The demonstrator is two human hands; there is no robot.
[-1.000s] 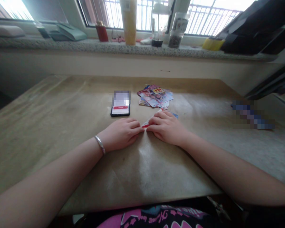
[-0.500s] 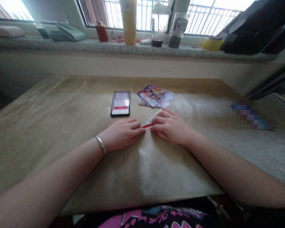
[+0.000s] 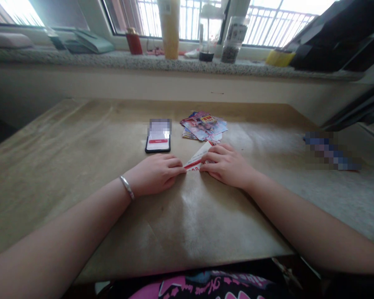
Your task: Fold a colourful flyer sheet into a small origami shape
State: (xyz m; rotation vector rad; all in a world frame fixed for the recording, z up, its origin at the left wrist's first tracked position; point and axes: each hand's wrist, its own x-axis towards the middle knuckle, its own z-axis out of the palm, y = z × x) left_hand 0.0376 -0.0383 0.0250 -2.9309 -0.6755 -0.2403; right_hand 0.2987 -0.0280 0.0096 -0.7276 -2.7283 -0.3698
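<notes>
A small piece of folded paper (image 3: 197, 161), white with red print and triangular in outline, lies on the table between my hands. My left hand (image 3: 157, 173), with a silver bangle at the wrist, has its fingers held together, their tips pressing the paper's left corner. Over the right part of the paper, my right hand (image 3: 226, 164) bends its fingers down and holds it, hiding that side. Just beyond the paper is a loose pile of colourful printed leaflets (image 3: 204, 126). A phone (image 3: 157, 145) with a lit screen lies past my left hand.
The table (image 3: 112, 137) has a shiny tan cover and meets the wall below a speckled stone windowsill (image 3: 96, 60). On the sill stand a red container (image 3: 134, 43), a tall yellow cylinder (image 3: 171, 37) and other items. A blurred bluish object (image 3: 330, 151) lies far right.
My left hand has slid a little left along the paper's near edge to its corner. My right fingers have shifted slightly right, and more of the paper shows.
</notes>
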